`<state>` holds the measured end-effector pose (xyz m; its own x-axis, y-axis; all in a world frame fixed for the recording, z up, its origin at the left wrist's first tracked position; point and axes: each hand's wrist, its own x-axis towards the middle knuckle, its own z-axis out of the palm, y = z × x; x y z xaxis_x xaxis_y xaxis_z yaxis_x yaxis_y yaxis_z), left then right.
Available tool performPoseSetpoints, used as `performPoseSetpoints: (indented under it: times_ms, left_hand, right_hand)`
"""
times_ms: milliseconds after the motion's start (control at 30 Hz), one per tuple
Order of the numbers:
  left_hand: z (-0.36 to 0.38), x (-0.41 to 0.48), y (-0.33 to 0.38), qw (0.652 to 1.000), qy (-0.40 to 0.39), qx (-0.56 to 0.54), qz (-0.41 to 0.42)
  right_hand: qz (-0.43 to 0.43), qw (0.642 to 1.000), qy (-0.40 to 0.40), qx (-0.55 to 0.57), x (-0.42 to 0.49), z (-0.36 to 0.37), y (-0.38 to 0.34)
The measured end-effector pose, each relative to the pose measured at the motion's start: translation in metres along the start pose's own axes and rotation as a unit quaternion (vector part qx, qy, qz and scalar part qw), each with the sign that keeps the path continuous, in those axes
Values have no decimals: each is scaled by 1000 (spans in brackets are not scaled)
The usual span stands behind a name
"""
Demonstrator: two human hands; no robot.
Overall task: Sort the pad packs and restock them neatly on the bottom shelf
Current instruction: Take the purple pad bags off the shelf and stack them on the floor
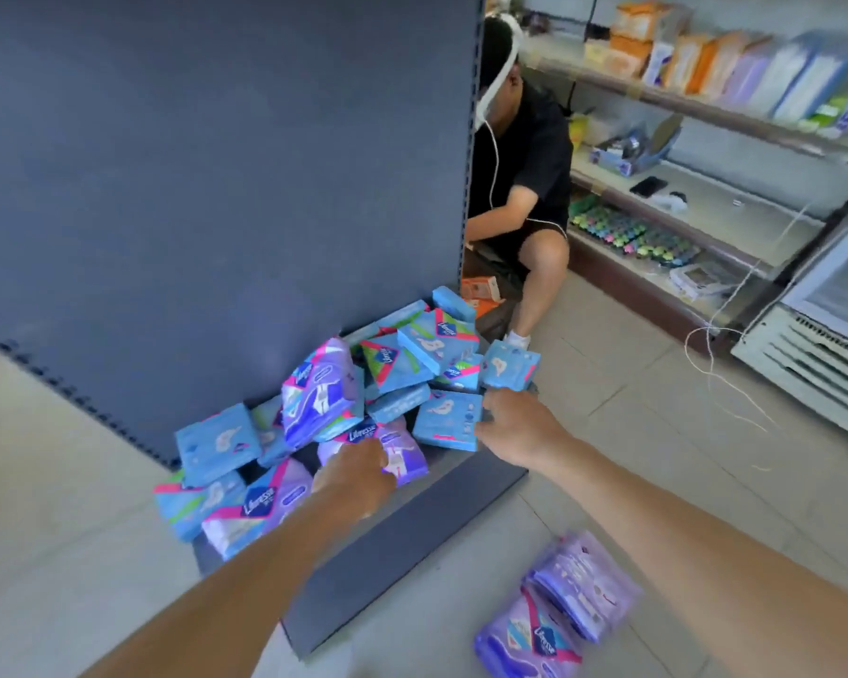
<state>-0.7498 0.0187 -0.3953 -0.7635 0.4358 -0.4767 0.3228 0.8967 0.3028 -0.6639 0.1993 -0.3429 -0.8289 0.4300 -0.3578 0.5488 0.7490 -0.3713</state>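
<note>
Jumbled "Libresse" pad packs on the bottom shelf.
Before the shelf, two purple packs lie on the floor; on it, the left hand grips a purple pack and the right hand holds a blue pack by its edge.

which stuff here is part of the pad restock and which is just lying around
Job: blue pad packs, purple pad packs, purple packs on the floor, bottom shelf, left hand, right hand.
Lying about: phone, orange box, white cooler.
</note>
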Motion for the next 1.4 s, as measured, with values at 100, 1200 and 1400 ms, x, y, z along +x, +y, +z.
performPoseSetpoints:
  times_ms: [100,1200,1400]
  left_hand:
    - [-3,-16,-69,997,10,-35,-66]
    - [97,56,-266,803,29,-506,-314]
    - [96,62,-267,733,23,-574,-364]
  right_hand:
    - [-51,998,-29,0,8,23,-55]
    - [60,984,139,92,169,169,-172]
    - [97,971,133,171,176,181,-176]
